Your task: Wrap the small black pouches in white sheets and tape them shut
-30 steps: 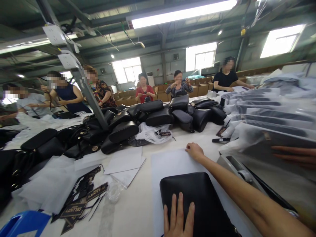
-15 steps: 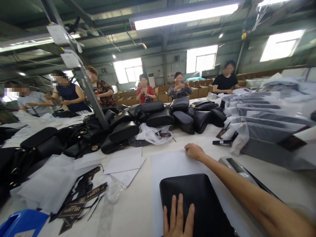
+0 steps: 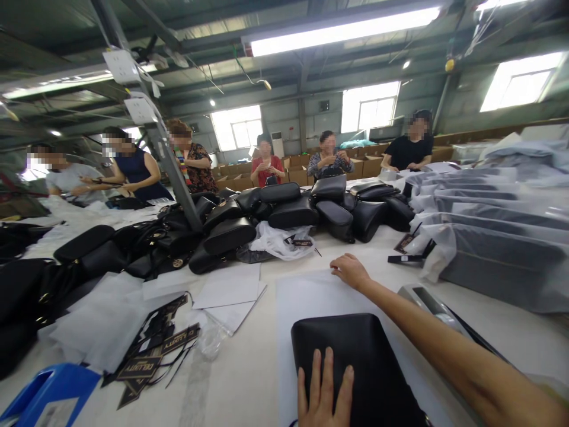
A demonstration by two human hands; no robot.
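Observation:
A black bag (image 3: pixel 377 362) lies flat on a white sheet (image 3: pixel 287 308) at the bottom centre. My left hand (image 3: pixel 324 391) rests on the bag with its fingers spread. Beyond the bag, my right hand (image 3: pixel 351 271) is at the far edge of the sheet, its fingers curled together; whatever they may hold is too small to make out. My right forearm reaches across the right side of the sheet, beside a grey and silver device (image 3: pixel 429 305).
Black bags (image 3: pixel 229 235) are heaped across the table. Wrapped bags (image 3: pixel 498 255) stand at the right. Left of the sheet lie papers (image 3: pixel 229 287), tags (image 3: pixel 140 367) and a blue object (image 3: pixel 66 391). Several people, one in red (image 3: pixel 267 169), are beyond the heap.
The view has shifted slightly, so most things appear further right. My right hand's fingers have moved a little at the sheet's edge. My left hand stays on the bag.

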